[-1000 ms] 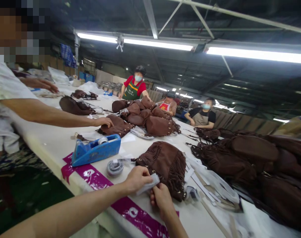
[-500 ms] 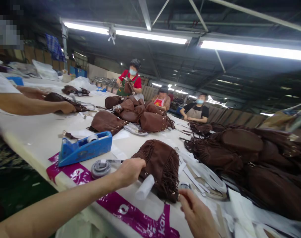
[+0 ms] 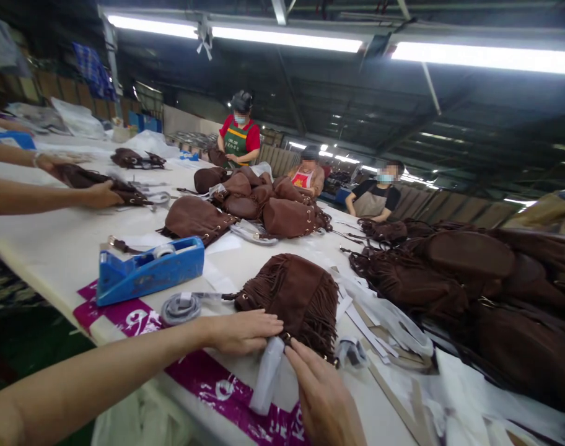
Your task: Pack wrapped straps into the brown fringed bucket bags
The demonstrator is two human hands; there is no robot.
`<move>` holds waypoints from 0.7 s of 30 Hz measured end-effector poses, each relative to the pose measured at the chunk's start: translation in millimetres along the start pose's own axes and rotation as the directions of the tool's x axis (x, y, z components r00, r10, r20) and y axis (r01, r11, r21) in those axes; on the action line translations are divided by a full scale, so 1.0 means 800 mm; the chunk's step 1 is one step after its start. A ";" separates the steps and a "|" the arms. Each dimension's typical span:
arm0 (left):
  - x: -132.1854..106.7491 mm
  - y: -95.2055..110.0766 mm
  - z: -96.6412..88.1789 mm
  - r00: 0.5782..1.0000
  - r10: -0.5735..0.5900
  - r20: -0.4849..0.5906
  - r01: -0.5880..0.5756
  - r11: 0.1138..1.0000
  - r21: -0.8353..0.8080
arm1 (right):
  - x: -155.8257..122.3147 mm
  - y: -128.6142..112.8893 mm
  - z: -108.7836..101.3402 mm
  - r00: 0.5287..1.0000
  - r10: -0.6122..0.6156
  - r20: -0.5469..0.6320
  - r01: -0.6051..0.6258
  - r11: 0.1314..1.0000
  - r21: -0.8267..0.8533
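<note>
Fringed brown bag [image 3: 301, 291] lies flat on white table [image 3: 69, 248], near edge, centre. Left hand [image 3: 243, 331] rests flat on its near-left corner, fingers extended, gripping nothing. Right hand [image 3: 322, 396], fingers also extended, touches white strip [image 3: 266, 378] just beside bag. Grey tape roll [image 3: 180, 308] and blue tape dispenser [image 3: 147, 269] to left. Purple printed band [image 3: 203, 384] along near edge. Bag piles [image 3: 473, 279] right and far. Fluorescent tubes [image 3: 287, 40] under dark roof; co-workers [image 3: 238, 133] at far side.
</note>
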State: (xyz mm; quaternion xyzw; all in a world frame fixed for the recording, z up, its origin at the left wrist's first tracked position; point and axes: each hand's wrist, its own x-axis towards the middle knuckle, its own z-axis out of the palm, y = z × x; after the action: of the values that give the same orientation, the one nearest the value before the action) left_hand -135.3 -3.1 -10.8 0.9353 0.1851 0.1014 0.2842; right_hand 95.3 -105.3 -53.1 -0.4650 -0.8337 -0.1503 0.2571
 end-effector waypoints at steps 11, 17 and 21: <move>0.003 -0.020 0.013 0.947 0.062 -0.314 0.069 0.919 0.387 | 0.019 0.022 0.041 0.991 0.122 -0.052 -0.124 0.992 -0.039; 0.009 -0.014 -0.003 0.939 -0.008 -0.343 0.132 0.930 0.342 | 0.006 0.038 -0.020 0.991 0.109 -0.082 -0.112 0.993 -0.030; 0.017 -0.029 -0.017 0.940 -0.078 -0.331 0.183 0.936 0.299 | 0.004 0.048 -0.020 0.985 0.108 0.134 -0.117 0.991 0.059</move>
State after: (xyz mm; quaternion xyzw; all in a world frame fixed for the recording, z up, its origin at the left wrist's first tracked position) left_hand -133.9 27.0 -12.1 0.9265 0.3046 0.1974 0.0989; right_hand 131.2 -90.5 -37.6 -0.5116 -0.8256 -0.0769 0.2253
